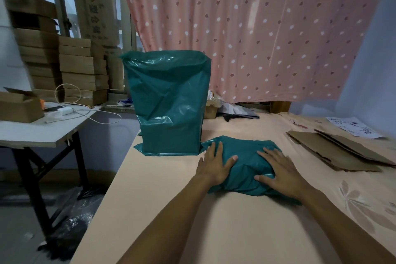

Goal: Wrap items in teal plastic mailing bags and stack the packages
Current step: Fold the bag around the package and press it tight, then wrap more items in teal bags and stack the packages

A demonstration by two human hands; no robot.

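Observation:
A wrapped teal package (pixel 246 167) lies on the peach-covered surface (pixel 162 210) in front of me. My left hand (pixel 214 165) rests flat on its left side, fingers spread. On the package's right side my right hand (pixel 278 169) presses down with the palm, thumb along the near edge. Behind and to the left stands a tall teal mailing bag (pixel 169 100), upright, with its open top crumpled and something boxy filling its lower part.
Flattened brown cardboard (pixel 334 150) lies at the right, with a white paper sheet (pixel 351 126) behind it. A folding table (pixel 42 130) at left carries a cardboard box, a charger and cables. Stacked cartons (pixel 77 70) stand behind it. A pink dotted curtain (pixel 257 28) hangs at the back.

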